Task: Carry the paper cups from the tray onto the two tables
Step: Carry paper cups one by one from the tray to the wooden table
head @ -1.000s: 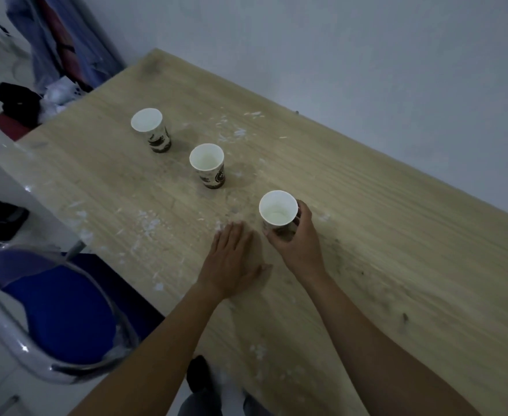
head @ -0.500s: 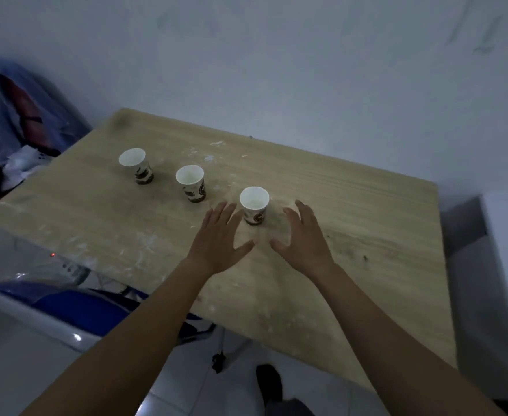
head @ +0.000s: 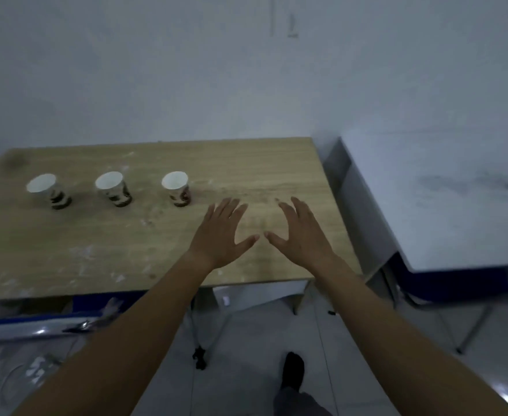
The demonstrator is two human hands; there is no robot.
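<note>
Three white paper cups with dark printed bands stand upright in a row on the wooden table (head: 126, 244): a left cup (head: 48, 192), a middle cup (head: 113, 189) and a right cup (head: 177, 188). My left hand (head: 221, 234) hovers over the table to the right of the right cup, palm down, fingers spread, holding nothing. My right hand (head: 300, 235) is beside it, also spread and empty, thumbs nearly touching. No tray is in view.
A second, white table (head: 445, 211) stands to the right, separated from the wooden one by a narrow gap. A blue chair with a chrome frame (head: 39, 325) sits at the lower left. My dark shoe (head: 293, 372) is on the tiled floor below.
My right hand let go of the right cup and both hands drew back and rightward, away from it. The view swung to the right, bringing the white table into sight.
</note>
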